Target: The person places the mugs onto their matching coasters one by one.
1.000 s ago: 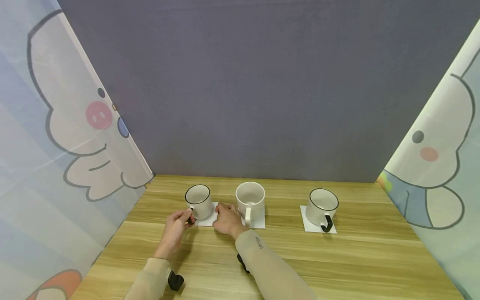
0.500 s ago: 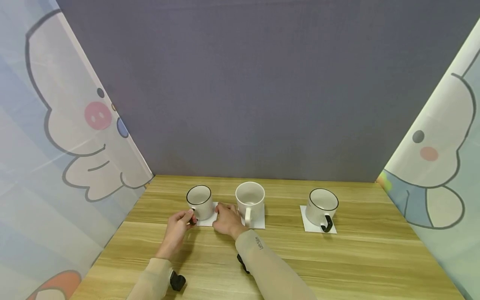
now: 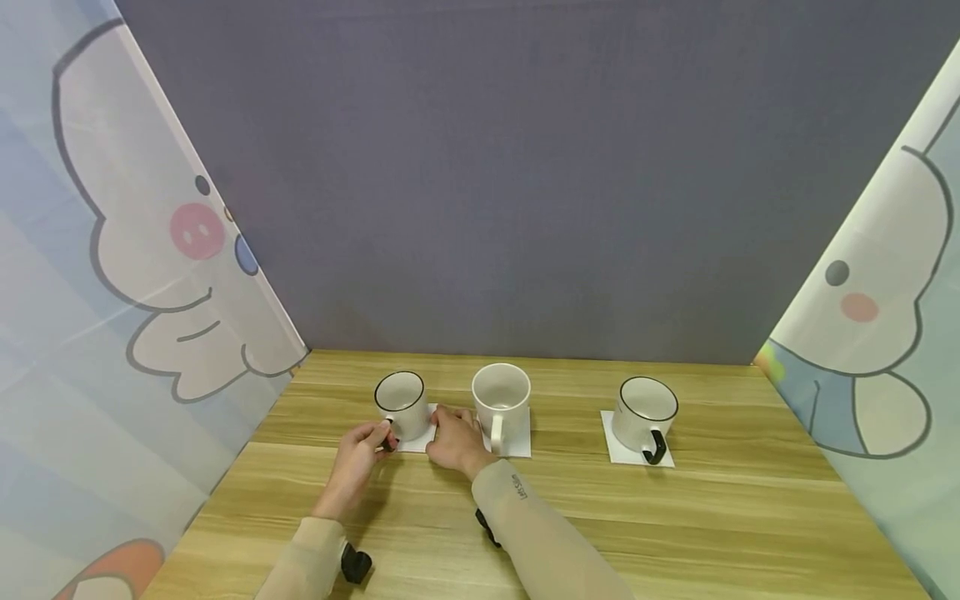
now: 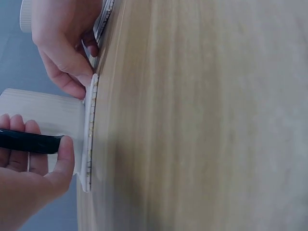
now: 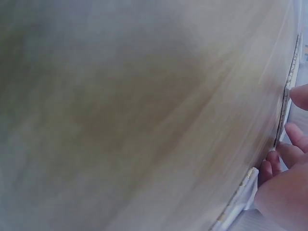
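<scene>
At the left of the row, my left hand (image 3: 354,465) grips the black handle (image 4: 30,142) of a white, black-rimmed mug (image 3: 406,415), thumb at the handle's lower end. That mug is upright over a square white coaster (image 3: 417,445). My right hand (image 3: 457,442) reaches in between this mug and a plain white mug (image 3: 512,417). Its thumb and forefinger are spread along the coaster's right side, holding it at the corners. In the left wrist view, the thumb (image 4: 85,77) meets the coaster's edge.
The plain white mug stands on a second white coaster (image 3: 522,448), its handle facing me. Farther right, another black-rimmed mug (image 3: 637,425) with a black handle is on a third coaster (image 3: 615,454). A grey panel (image 3: 525,208) rises behind the wooden table (image 3: 675,533).
My left hand has shifted the black-rimmed mug slightly to the right over its coaster. The right hand stays in place at the coaster's side.
</scene>
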The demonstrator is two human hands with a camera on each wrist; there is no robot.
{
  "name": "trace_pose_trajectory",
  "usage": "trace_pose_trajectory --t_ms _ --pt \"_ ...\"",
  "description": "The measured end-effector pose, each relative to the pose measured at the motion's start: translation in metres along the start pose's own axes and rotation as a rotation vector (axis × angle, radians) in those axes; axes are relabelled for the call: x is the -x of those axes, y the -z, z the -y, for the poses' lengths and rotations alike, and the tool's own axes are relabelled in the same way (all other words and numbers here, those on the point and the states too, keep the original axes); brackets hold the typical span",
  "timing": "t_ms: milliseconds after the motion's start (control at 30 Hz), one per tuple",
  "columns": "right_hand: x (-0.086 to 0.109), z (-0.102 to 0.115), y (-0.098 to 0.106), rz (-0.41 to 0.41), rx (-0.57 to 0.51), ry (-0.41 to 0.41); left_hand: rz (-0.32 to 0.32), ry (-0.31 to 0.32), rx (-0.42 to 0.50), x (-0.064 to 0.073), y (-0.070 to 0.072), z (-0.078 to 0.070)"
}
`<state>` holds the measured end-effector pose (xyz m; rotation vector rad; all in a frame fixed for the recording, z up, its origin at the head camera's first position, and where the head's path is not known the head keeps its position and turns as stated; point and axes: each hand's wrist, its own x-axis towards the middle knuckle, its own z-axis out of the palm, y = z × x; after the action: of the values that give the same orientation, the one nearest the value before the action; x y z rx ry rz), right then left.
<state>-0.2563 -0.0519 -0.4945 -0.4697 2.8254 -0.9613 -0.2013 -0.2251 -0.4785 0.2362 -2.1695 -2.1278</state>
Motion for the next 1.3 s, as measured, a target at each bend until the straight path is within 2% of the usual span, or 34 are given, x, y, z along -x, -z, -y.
trace_pose_trajectory --t_ms 433,600,800,1000,1133,1300 --pt "0.008 0.013 0.017 0.081 0.132 0.091 0.006 0.024 -0.042 -0.002 0.004 -0.002" --pt "0.019 0.026 0.027 0.069 0.173 0.100 0.002 0.027 -0.069 -0.004 0.006 -0.001" --pt "0.031 0.034 0.041 0.033 0.242 0.193 -0.006 0.029 -0.101 -0.004 0.007 -0.003" --pt "0.044 0.040 0.055 0.002 0.227 0.215 0.003 0.024 -0.180 -0.001 0.008 -0.006" --pt "0.053 0.043 0.069 -0.018 0.196 0.248 0.017 0.004 -0.303 0.004 0.009 -0.008" --pt "0.062 0.041 0.087 -0.047 0.152 0.296 0.026 -0.062 -0.594 0.011 0.008 -0.016"
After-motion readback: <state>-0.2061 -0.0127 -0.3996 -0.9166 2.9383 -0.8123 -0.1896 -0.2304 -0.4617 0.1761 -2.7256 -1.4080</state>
